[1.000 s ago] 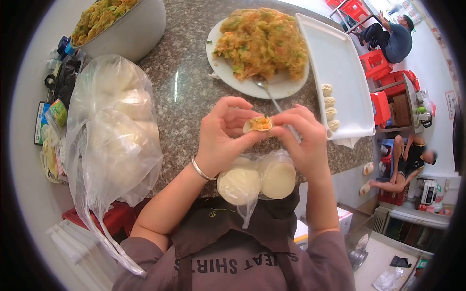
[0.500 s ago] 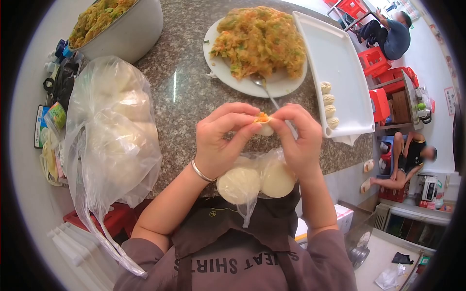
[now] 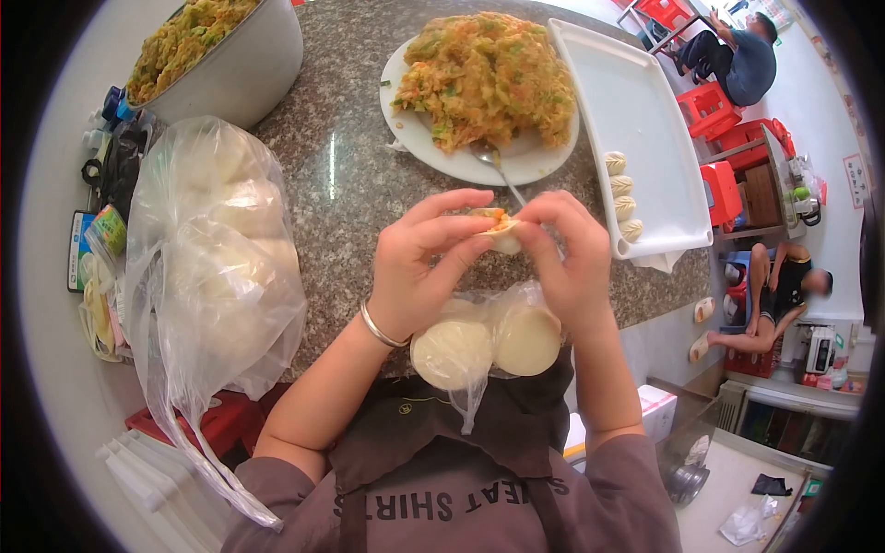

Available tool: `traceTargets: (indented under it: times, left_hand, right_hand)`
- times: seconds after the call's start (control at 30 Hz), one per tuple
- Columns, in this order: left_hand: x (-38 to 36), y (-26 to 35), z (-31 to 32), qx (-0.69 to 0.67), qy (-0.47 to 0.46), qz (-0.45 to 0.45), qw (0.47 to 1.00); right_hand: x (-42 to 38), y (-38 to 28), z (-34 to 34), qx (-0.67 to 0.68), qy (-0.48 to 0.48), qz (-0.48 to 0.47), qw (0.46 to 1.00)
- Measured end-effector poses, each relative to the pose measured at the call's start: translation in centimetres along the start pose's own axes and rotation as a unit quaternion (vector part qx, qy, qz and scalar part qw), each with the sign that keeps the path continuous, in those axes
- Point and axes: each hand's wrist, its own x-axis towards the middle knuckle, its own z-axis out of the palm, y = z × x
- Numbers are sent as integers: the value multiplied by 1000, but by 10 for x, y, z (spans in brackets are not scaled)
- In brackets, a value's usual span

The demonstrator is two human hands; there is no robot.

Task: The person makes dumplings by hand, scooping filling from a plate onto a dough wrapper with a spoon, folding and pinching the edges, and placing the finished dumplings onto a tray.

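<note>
Between my two hands is a small dumpling (image 3: 503, 241), its pale wrapper folded around orange filling that still shows at the top. My left hand (image 3: 433, 251) pinches one side of it with thumb and fingers. On the other side, my right hand (image 3: 564, 253) presses the wrapper's edge between thumb and forefinger. Two stacks of round dumpling wrappers (image 3: 452, 354) lie in clear plastic just below my hands. Beyond them stands a white plate (image 3: 442, 169) heaped with orange-green filling (image 3: 489, 78), a metal spoon (image 3: 498, 166) stuck in its near side.
A white tray (image 3: 650, 120) at the right holds a row of several pleated dumplings (image 3: 622, 184). On the left lies a large plastic bag of wrappers (image 3: 217, 240), with a metal pot (image 3: 240, 69) of filling behind it. Two people sit farther off at the right.
My hands stay at nearly the same place, with the fingers shifting slightly along the wrapper's edge. The view has moved a little.
</note>
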Motion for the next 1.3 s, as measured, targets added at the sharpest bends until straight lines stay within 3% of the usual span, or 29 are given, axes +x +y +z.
traceTargets:
  times: [0.07, 0.27, 0.33, 0.43, 0.6, 0.7, 0.77, 1.0, 1.1, 1.17, 1.3]
  left_hand:
    - [-1, 1, -1, -53, -28, -43, 997]
    - [-1, -1, -1, -114, -29, -26, 993]
    - [-2, -1, -1, -110, -16, -41, 993]
    - [-2, 1, -1, -99, 9, -73, 992]
    - [1, 10, 3, -61, 46, -91, 993]
    - [0, 10, 3, 38, 32, -33, 998]
    - [1, 3, 0, 115, 10, 86, 990]
    - [2, 2, -4, 145, 19, 121, 982]
    - [0, 2, -4, 161, 3, 107, 981]
    - [-3, 2, 1, -10, 41, 29, 999]
    - [1, 11, 5, -79, 63, -43, 994]
  right_hand:
    - [6, -1, -6, 33, -40, 34, 998]
    - [6, -4, -6, 22, -54, -11, 998]
    - [2, -2, 0, -27, -1, -40, 999]
    - [1, 5, 4, -66, 15, -89, 994]
    - [1, 1, 4, -75, 7, -91, 993]
    - [2, 1, 7, -70, 19, -88, 993]
    - [1, 1, 8, -69, 24, -85, 994]
    - [-1, 0, 10, -66, 39, -96, 992]
    - [0, -2, 10, -63, 38, -98, 992]
    - [1, -1, 9, -62, 36, -97, 993]
    - [2, 0, 6, -54, 26, -93, 994]
